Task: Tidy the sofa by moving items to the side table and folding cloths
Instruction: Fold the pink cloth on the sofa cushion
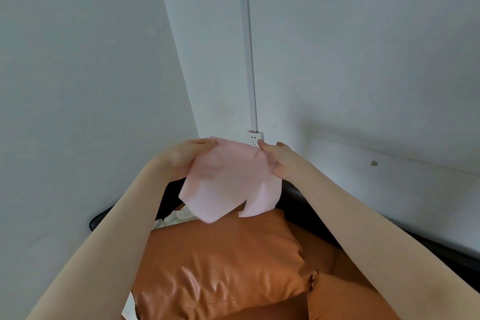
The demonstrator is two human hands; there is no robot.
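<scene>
A pale pink cloth (231, 184) hangs in the air in front of the wall, above the sofa's back. My left hand (181, 158) holds its upper left edge, fingers behind the fabric and thumb on top. My right hand (275, 158) pinches the upper right corner. The cloth droops in two loose flaps below my hands. Under it lies an orange leather cushion (220, 262) on the orange sofa (337, 293).
A white crumpled cloth (179, 215) peeks out behind the cushion near the sofa's black back edge (306, 197). A wall socket (254, 138) with a white cable duct sits just behind my hands. White walls meet in a corner at the left.
</scene>
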